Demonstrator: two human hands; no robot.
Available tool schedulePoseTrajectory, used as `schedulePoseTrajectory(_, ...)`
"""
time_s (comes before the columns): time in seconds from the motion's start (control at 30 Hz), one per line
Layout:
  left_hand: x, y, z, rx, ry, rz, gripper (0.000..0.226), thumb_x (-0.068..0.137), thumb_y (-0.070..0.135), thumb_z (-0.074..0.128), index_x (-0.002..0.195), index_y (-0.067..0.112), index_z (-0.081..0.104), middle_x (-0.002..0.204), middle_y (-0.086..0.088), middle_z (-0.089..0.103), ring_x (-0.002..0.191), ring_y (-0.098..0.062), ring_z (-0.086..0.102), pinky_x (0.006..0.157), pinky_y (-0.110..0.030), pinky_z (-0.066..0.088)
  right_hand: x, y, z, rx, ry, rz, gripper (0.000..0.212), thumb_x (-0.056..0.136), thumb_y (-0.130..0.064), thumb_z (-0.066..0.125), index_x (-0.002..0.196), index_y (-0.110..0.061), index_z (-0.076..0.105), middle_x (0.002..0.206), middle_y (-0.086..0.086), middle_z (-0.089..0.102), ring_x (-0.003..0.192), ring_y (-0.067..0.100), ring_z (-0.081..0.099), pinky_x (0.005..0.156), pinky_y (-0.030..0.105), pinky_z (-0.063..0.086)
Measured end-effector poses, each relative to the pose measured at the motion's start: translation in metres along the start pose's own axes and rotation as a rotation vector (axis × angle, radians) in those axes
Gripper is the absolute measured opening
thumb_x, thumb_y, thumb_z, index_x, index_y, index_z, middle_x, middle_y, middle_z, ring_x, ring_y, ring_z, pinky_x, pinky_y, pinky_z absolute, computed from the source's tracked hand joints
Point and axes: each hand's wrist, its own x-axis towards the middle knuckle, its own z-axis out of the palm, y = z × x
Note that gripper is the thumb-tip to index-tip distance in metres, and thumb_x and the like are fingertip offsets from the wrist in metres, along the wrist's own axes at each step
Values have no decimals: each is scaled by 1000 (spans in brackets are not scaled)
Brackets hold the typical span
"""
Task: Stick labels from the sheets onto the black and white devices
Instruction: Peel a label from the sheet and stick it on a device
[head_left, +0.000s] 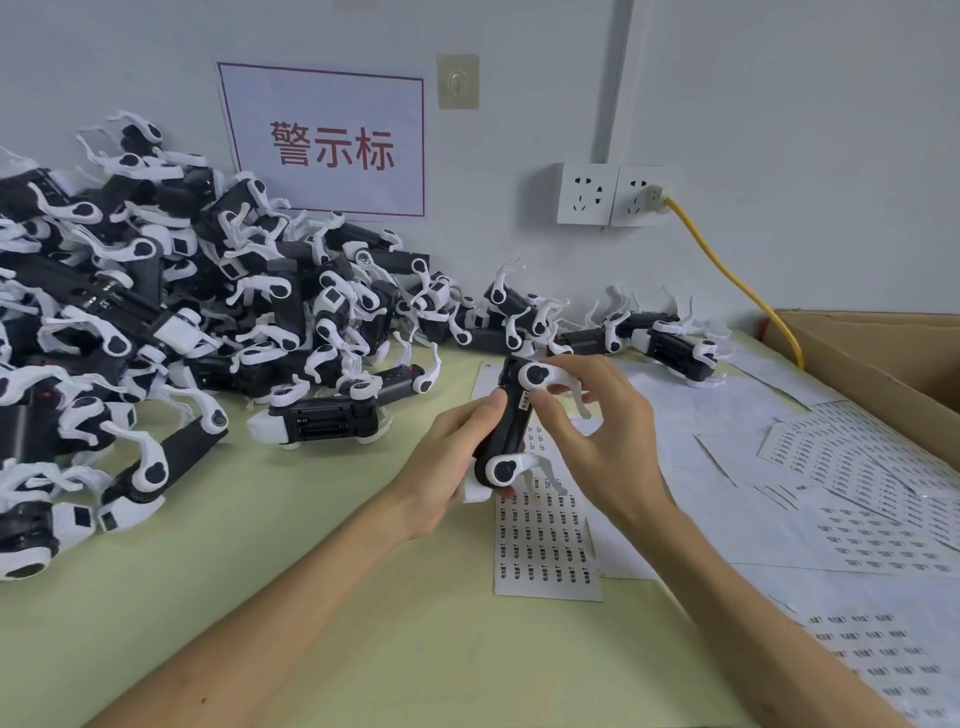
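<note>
L hand (452, 467) grips the black & white device (511, 431) above the label sheet (545, 540) on the counter (311, 571), R hand (597, 431) pinching its top, thumb on a small label (524, 401).

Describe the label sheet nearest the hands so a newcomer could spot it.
On the green table, find the held device. The narrow label sheet lies directly beneath it. Unlike the sheets spread rightward, it rests partly on bare tabletop.

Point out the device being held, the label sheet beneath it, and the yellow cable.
Held device (505, 444): head view, on its black body.
Label sheet (543, 545): head view, on its printed rows.
Yellow cable (726, 270): head view, on its mid-run against the wall.
</note>
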Motion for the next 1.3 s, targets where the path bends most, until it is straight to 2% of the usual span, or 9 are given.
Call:
schedulePoseTrajectory(0.13,-1,1,1,-17,-26,-1,43,92,55,57,84,18,76,77,-9,60,65,-26,66,56,-38,58,0,3,1,-58,68,-73,30,93,-39,66,119,-23,67,104,-13,65,93,6,64,80,9,41)
schedulePoseTrajectory(0.3,1,1,-2,8,-15,-11,45,89,58,61,81,15,72,72,-6,59,70,-34,65,56,-39,58,-2,3,4,-131,140,-162,29,92,-35,67,114,-16,68,97,-8,66,82,8,63,74,18,47)
schedulePoseTrajectory(0.47,1,0,-4,23,-6,-12,42,94,57,59,82,19,74,70,-3,63,65,-29,67,55,-38,57,-3,1,6,-194,178,-233,28,91,-25,73,114,-10,69,98,-2,68,81,7,57,71,20,47)
schedulePoseTrajectory(0.6,0,1,-4,-2,-14,-64,57,87,61,63,103,7,73,79,-11,64,67,-34,69,57,-38,59,-3,6,6,-227,177,-245,27,88,-13,79,113,-9,70,92,-11,62,75,5,55,70,9,43)
schedulePoseTrajectory(0.7,1,2,-4,5,-5,-87,80,80,66,67,120,-4,65,84,-14,62,71,-33,66,57,-38,59,-1,10,6,-228,180,-221,27,86,-4,76,112,-12,70,84,-20,51,68,10,49,63,11,41)
schedulePoseTrajectory(0.8,1,0,-3,-4,-11,-88,68,85,62,63,109,-1,70,84,-14,61,78,-32,63,56,-38,59,-2,10,6,-161,159,-231,24,90,-18,68,114,-19,66,81,-25,54,66,12,53,64,12,44)
schedulePoseTrajectory(0.93,0,0,-3,10,-16,-97,46,86,62,63,89,18,78,82,-12,70,79,-32,67,57,-38,59,-2,12,6,-113,114,-170,26,92,-37,68,115,-25,65,79,-2,68,70,20,68,67,31,51)
schedulePoseTrajectory(1.03,0,2,-3,22,-8,-120,43,84,62,62,83,22,79,85,-17,71,72,-30,69,55,-36,58,-2,13,8,-131,105,-133,27,90,-44,66,113,-29,64,77,-1,66,70,12,66,66,30,51)
schedulePoseTrajectory(1.3,0,2,-3,13,-4,-176,50,87,57,57,102,12,72,82,-14,72,71,-25,70,52,-30,53,-1,13,7,-152,60,-126,30,89,-41,65,108,-18,70,73,0,67,64,19,67,63,30,49)
